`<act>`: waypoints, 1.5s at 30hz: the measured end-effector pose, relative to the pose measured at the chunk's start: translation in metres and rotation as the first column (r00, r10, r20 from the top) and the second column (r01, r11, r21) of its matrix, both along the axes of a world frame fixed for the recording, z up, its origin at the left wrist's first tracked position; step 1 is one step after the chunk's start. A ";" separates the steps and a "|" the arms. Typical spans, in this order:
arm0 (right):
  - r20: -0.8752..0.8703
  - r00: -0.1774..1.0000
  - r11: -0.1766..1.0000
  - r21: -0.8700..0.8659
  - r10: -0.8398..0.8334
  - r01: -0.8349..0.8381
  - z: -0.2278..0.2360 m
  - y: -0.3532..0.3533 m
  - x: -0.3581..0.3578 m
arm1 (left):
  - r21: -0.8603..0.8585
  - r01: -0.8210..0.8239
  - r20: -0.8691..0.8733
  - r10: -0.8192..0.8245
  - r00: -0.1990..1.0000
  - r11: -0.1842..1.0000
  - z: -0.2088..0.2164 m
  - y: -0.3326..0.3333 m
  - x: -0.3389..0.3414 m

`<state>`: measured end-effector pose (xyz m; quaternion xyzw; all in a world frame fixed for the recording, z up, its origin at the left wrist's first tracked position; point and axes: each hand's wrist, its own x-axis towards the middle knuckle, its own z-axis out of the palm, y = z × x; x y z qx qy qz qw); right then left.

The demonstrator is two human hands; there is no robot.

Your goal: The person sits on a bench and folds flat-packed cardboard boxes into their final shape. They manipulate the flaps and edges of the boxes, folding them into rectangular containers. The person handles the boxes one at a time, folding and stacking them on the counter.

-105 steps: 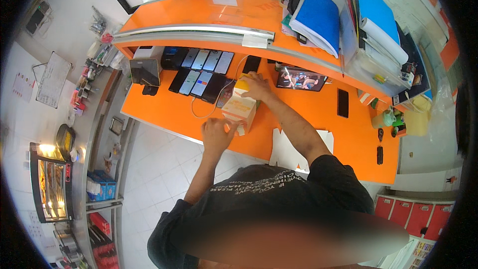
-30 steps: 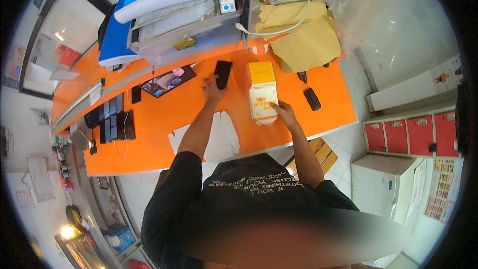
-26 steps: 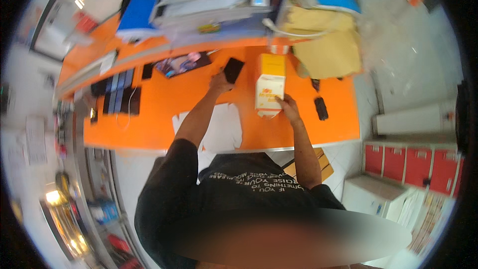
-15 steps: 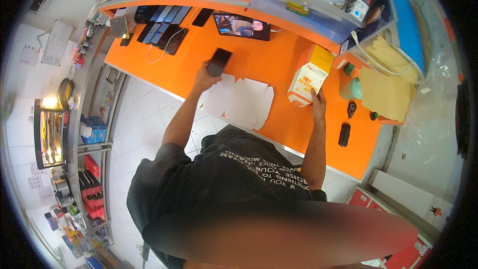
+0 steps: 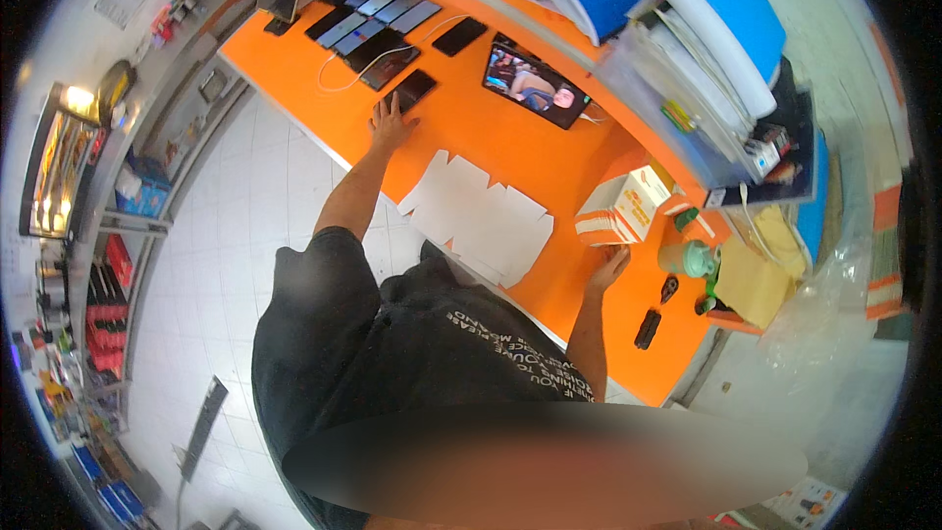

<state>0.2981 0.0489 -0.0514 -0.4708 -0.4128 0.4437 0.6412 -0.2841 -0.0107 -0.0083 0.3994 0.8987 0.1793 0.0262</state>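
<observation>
On the orange counter (image 5: 453,172) lies a dark phone (image 5: 412,89). My left hand (image 5: 389,130) is open at its near edge, fingers spread, the fingertips touching or almost touching it. Flat white die-cut card sheets (image 5: 481,216) lie in front of my body. Right of them is a white, yellow and orange carton (image 5: 628,206). Below its lower edge rests my right hand (image 5: 608,270), open with fingers loosely stretched and nothing held. Whether those fingertips touch the carton I cannot tell.
Several phones (image 5: 368,25) lie at the far left beside a tablet (image 5: 535,83) playing a video. A green cup (image 5: 697,257), a black tape-like dispenser (image 5: 669,289) and a black object (image 5: 647,330) are at the right. A clear bin of papers (image 5: 677,88) overhangs the back.
My left hand has set the phone down toward the far left and let go. My right hand has come off the carton's face, and the carton sits differently. The view has turned.
</observation>
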 end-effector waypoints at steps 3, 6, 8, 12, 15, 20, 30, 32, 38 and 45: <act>0.504 0.863 0.999 0.025 -0.040 0.032 0.000 -0.053 -0.010 | 0.178 -0.004 -0.058 0.015 0.998 0.984 0.007 -0.057 0.026; 0.829 0.554 0.992 -0.014 0.083 -0.127 0.049 -0.105 -0.037 | 0.446 0.056 -0.037 -0.044 0.998 0.894 0.000 -0.145 0.034; 0.933 0.335 0.967 -0.048 0.133 -0.251 0.083 -0.128 -0.062 | 0.403 -0.003 0.063 -0.024 0.998 0.915 -0.026 -0.208 0.052; 0.925 0.115 0.888 -0.306 0.362 -0.343 0.097 -0.159 -0.087 | -0.362 0.303 0.582 -0.040 0.812 0.882 -0.183 -0.310 0.089; 0.885 0.005 0.841 -0.441 0.465 -0.314 0.096 -0.161 -0.097 | -0.121 0.467 0.979 0.028 0.201 0.876 -0.154 -0.295 0.057; 0.822 -0.164 0.760 -0.567 0.546 -0.317 0.106 -0.145 -0.118 | -0.097 0.583 0.830 -0.258 0.494 0.806 -0.118 -0.288 0.058; 0.704 -0.384 0.678 -0.699 0.597 -0.227 0.105 -0.132 -0.119 | -0.057 0.484 0.998 0.032 0.060 0.873 -0.131 -0.380 0.069; 0.671 -0.458 0.665 -0.718 0.583 -0.205 0.109 -0.114 -0.119 | -0.407 0.366 0.904 0.310 0.295 0.837 -0.187 -0.447 0.082; 0.613 -0.582 0.653 -0.737 0.534 -0.177 0.077 -0.073 -0.136 | -0.930 -0.140 0.233 0.840 0.490 0.339 -0.287 -0.557 0.062; 0.579 -0.671 0.674 -0.721 0.463 -0.157 0.022 -0.061 -0.176 | -0.841 -0.459 -0.156 0.942 -0.297 -0.284 -0.416 -0.599 0.073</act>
